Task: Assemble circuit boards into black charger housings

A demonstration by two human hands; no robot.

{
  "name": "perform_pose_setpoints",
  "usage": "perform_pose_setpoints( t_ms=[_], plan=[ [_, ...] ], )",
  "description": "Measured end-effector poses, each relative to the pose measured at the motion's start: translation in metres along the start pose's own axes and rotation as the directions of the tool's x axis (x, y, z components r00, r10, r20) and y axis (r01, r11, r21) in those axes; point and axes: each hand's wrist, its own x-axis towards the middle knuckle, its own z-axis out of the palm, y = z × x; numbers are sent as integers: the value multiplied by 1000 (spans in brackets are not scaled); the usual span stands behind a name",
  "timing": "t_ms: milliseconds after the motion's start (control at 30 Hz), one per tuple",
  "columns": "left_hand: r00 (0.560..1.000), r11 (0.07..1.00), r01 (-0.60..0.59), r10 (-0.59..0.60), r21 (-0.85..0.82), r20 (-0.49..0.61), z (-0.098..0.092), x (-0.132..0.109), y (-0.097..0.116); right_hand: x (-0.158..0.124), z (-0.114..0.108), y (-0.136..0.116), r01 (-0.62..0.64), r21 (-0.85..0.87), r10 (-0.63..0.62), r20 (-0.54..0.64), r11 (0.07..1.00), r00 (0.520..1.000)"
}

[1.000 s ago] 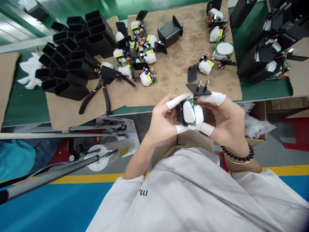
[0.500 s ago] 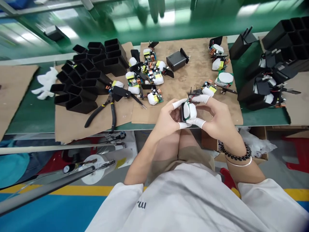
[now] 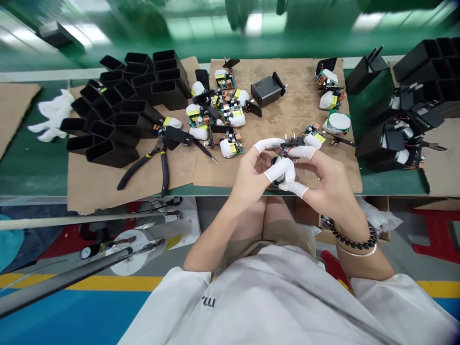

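White finger cots cover several fingertips of both my hands. Between them, over the table's front edge, is a power adapter: a small circuit board with a black plug end wired to it, at a black case mostly hidden by my fingers. My left hand is closed around the case, its thumb lying across the board. My right hand pinches the board and plug end from the right side. How deep the board sits in the case cannot be seen. Just beyond my right fingers lies another circuit board.
Black cases stand clustered at left, with pliers before them. Loose circuit boards and a closed adapter lie on cardboard. More boards and filled cases are at right. White gloves lie far left.
My left thumb has moved from the case's near side up over the white face of the board. The plug end now shows more plainly above my fingers. The view has shifted slightly.
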Motion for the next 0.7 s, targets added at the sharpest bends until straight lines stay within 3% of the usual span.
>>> perform_pose_setpoints(
  t_ms=[167,333,567,700],
  plan=[
    [1000,988,12,-16,-154,-25,1,4,-10,-1,4,1,-19,27,19,-4,999,1000],
    [1000,980,-18,16,-197,-13,4,2,-16,-7,9,9,-44,115,46,-13,992,999],
    [998,987,-63,59,-150,-29,5,6,-26,-25,29,26,59,162,-31,-170,985,985],
    [997,987,-64,68,-146,26,-3,12,-28,-21,34,26,127,173,-93,-196,977,976]
  ],
)
